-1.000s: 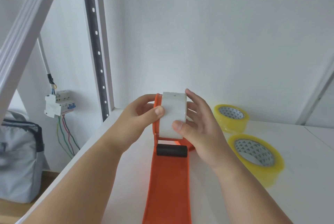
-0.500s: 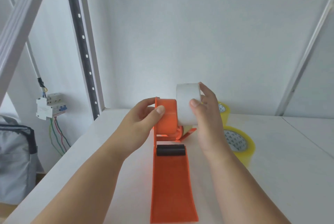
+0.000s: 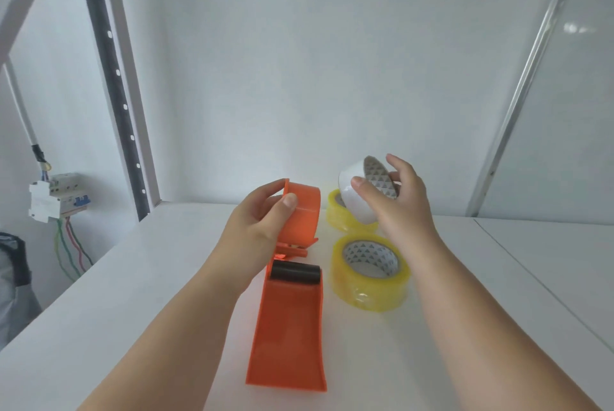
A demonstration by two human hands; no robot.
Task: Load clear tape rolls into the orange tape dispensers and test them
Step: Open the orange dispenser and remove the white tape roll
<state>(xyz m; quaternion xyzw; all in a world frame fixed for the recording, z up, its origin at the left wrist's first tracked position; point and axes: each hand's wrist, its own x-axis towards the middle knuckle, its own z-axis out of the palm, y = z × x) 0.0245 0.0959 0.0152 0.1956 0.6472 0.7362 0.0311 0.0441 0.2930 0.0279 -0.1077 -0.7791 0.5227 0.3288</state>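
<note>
An orange tape dispenser (image 3: 290, 327) lies on the white table (image 3: 133, 294), its handle pointing toward me and a black roller across its middle. My left hand (image 3: 262, 221) grips the dispenser's bare orange spool hub at the far end. My right hand (image 3: 395, 198) holds a white tape roll (image 3: 357, 193) in the air to the right of the hub, tilted so its patterned core shows. Two yellowish clear tape rolls lie flat on the table: one (image 3: 370, 272) right of the dispenser, another (image 3: 339, 211) farther back, partly hidden by the held roll.
A white wall rises just behind the table. A black perforated upright (image 3: 113, 85) stands at the back left corner, and a metal strut (image 3: 521, 85) slants at the right. Left of the table hang a circuit breaker (image 3: 54, 196) with coloured wires and a grey bag (image 3: 13, 284).
The white roll was on the dispenser hub a second ago. My right hand has pulled it off and carried it up and to the right. My left hand stays on the hub.
</note>
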